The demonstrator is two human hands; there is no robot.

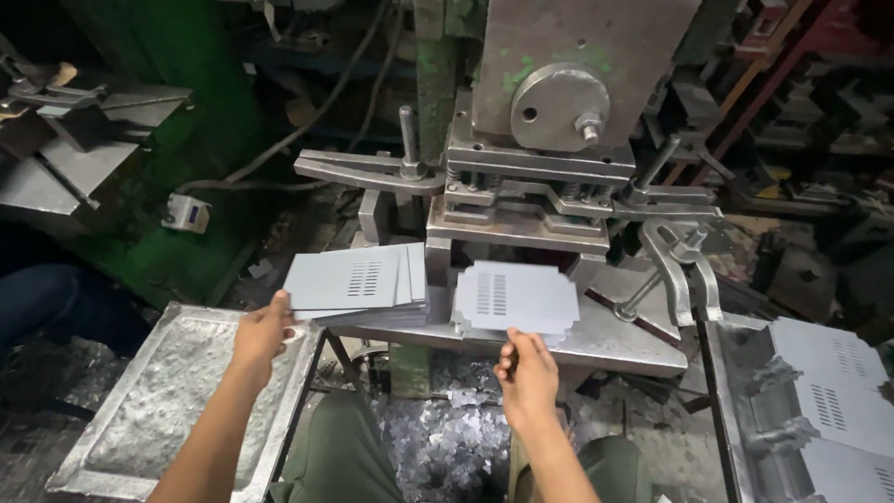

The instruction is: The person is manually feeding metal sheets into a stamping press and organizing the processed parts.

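My left hand grips the near left corner of a stack of flat grey metal sheets with slotted vents, which rests on the left of the press bed. My right hand pinches the near edge of a single grey slotted sheet with notched corners. That sheet lies in the die opening of the punch press, under the raised tool.
A grey metal tray stands at the lower left. At the right, a tray holds more slotted sheets. Metal scrap chips cover the floor between my knees. Clamps and levers stick out at the press's right.
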